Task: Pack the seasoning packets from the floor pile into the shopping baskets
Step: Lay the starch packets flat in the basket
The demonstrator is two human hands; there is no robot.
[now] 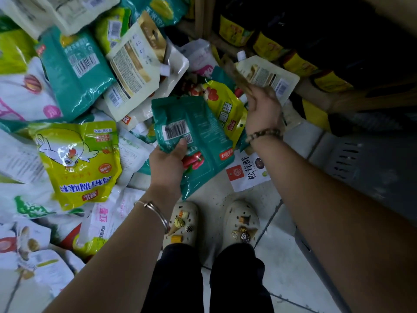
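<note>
White floor tiles under packet pile, dark shelves beyond.

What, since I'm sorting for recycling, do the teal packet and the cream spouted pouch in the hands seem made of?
The teal packet looks like glossy plastic film, by its sheen, wrinkles and flat sealed edges. The cream spouted pouch is probably smooth laminated plastic with a rigid white spout; motion blur leaves its finish uncertain.

Fingers of the right hand blur across the cream pouch; right of that pouch, the grey basket runs past the picture's edge.
</note>
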